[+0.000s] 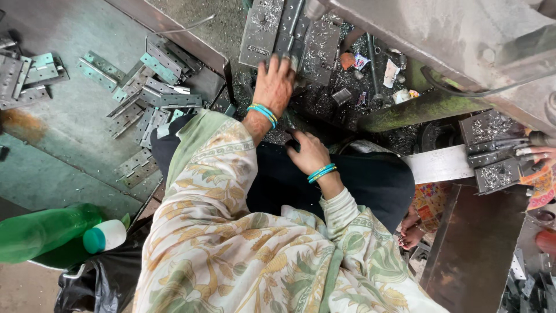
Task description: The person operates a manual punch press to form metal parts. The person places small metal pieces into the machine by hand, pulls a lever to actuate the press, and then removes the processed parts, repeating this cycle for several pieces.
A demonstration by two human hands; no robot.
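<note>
My left hand (274, 86) reaches forward to the press bed, its fingertips curled on a grey metal hinge plate (288, 45) that lies between two shaving-covered die blocks (262, 30). It wears teal and yellow bangles. My right hand (308, 153), with the same bangles, hovers low over my dark lap, fingers loosely apart, nothing visible in it. Metal shavings (324, 98) cover the dark surface between both hands.
A pile of perforated metal hinge plates (152, 87) lies on the green sheet at left, with more (23, 75) at far left. A green bottle (52, 232) lies at lower left. Another person's hand (541, 153) works a second die (492, 150) at right; their foot (410, 230) is below.
</note>
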